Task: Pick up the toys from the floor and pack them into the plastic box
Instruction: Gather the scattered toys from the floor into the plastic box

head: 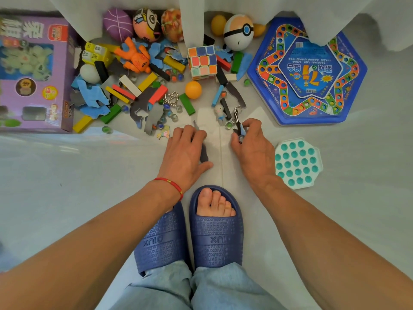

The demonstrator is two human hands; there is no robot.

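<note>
On the pale grey floor (67, 175), below white curtains (192, 19), left hand (185, 153) presses flat on a dark puzzle piece (203, 154); right hand (252, 146) pinches small toys (238, 128).

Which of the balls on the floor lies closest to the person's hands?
The plain orange ball, alone in the middle of the pile just below the puzzle cube. The purple, patterned and white-and-orange balls all lie farther back by the curtain.
</note>
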